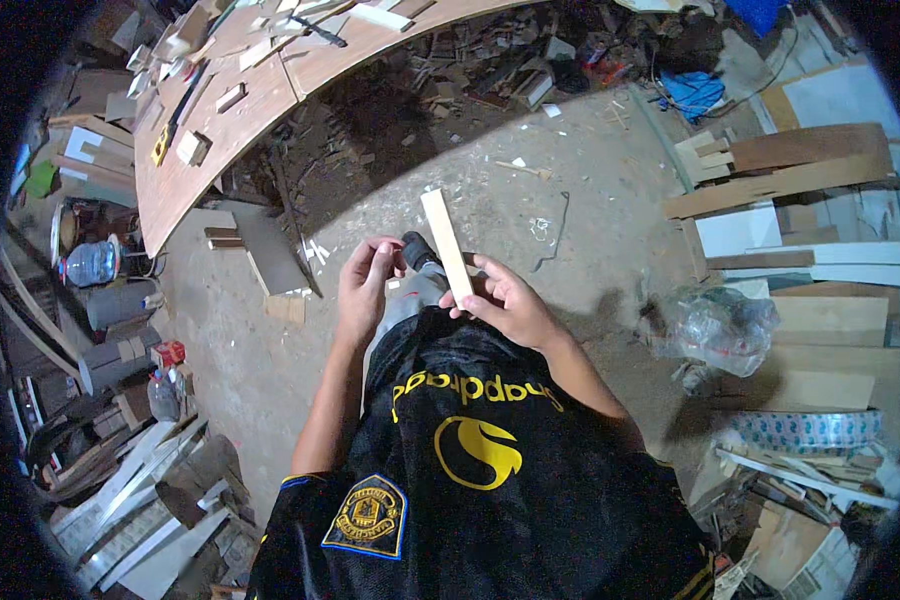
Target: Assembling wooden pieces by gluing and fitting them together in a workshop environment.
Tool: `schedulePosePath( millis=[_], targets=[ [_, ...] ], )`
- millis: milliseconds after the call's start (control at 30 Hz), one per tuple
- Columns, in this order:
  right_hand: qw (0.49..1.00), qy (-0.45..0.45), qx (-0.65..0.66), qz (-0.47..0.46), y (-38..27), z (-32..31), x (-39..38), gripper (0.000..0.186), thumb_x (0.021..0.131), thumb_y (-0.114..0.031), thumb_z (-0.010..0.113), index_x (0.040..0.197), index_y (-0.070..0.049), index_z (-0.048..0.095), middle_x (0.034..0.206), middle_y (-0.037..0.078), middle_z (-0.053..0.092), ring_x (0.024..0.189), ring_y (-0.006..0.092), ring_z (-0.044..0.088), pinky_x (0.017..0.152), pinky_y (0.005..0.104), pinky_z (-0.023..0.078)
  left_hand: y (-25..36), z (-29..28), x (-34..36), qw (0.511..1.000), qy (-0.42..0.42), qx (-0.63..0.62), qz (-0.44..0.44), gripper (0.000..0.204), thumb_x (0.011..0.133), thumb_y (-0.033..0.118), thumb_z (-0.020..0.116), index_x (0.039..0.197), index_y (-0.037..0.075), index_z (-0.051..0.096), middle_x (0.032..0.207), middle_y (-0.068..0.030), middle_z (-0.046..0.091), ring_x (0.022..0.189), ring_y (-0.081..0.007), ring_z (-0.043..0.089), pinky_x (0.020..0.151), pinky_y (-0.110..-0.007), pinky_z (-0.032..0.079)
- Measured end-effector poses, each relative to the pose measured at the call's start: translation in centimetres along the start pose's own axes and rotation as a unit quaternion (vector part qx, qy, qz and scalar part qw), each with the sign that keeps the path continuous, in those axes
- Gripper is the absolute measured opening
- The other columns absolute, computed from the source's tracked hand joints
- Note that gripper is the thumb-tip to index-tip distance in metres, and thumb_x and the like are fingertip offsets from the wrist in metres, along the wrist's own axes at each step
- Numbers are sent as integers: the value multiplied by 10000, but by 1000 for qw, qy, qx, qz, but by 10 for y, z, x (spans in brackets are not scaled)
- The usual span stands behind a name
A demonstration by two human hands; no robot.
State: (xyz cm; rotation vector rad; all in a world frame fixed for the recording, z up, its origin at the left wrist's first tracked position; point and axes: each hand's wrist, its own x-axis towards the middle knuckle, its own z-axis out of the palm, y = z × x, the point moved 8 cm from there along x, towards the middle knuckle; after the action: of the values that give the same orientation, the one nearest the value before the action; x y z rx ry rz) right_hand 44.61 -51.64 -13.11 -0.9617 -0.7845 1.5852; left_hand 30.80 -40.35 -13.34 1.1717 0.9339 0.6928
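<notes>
A short, pale, flat wooden strip point(446, 243) stands up at a slant in my right hand point(510, 308). The thumb presses its near face at the lower end, and the fingers lie behind it; its upper end points away from me. To the left of the strip, my left hand point(368, 278) is apart from it, with fingers curled and the thumb closed against them. Whatever those fingertips may hold is too small to make out. Between the hands, my dark shoe point(417, 249) and grey trouser leg show below.
A curved wooden tabletop point(260, 85) carries offcuts and tools at the far left. Boards point(790, 200) and a clear plastic bag point(720, 325) lie on the right. Scrap wood point(140, 500), a water jug point(90, 262) and a leaning panel point(270, 255) are on the left. A bent wire point(560, 230) lies on the floor.
</notes>
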Motion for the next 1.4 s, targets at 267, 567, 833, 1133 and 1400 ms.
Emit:
schedulePosePath(
  millis=[267, 567, 833, 1133, 1400],
  targets=[
    [998, 61, -27, -6, 4, -20, -14, 496, 932, -63, 547, 1370, 30, 336, 1058, 109, 639, 940, 138, 608, 853, 269, 476, -5, 24, 8, 999, -36, 17, -26, 249, 992, 200, 486, 1016, -19, 602, 821, -36, 585, 749, -105, 526, 703, -251, 434],
    [995, 92, -19, -23, 12, -27, -17, 349, 963, -122, 507, 1271, 36, 459, 924, 30, 587, 842, 92, 557, 784, 247, 469, -9, 35, 10, 997, -72, 0, -36, 229, 988, 201, 497, 995, -4, 597, 841, -28, 577, 771, -105, 530, 722, -253, 431],
    [987, 153, -40, -30, 6, -38, -23, 298, 948, -185, 575, 1151, 28, 533, 813, 8, 593, 742, 65, 552, 682, 231, 468, -11, 40, 13, 994, -96, 18, -40, 211, 999, 206, 474, 974, 18, 566, 824, -18, 551, 763, -105, 527, 721, -267, 443],
    [977, 200, -72, -16, 3, -47, -30, 256, 926, -173, 601, 1103, 11, 582, 829, 4, 603, 741, 56, 549, 681, 223, 463, -10, 42, 13, 995, -87, -21, -47, 168, 988, 184, 497, 991, 20, 533, 843, -23, 547, 761, -105, 525, 725, -264, 448],
    [979, 176, -99, 17, -2, -41, -25, 283, 923, -179, 609, 1141, 2, 596, 835, -7, 617, 731, 54, 549, 677, 225, 482, -2, 33, 12, 997, -55, -21, -43, 203, 967, 179, 543, 1105, 36, 503, 894, -40, 582, 781, -117, 557, 740, -288, 478]
  ],
)
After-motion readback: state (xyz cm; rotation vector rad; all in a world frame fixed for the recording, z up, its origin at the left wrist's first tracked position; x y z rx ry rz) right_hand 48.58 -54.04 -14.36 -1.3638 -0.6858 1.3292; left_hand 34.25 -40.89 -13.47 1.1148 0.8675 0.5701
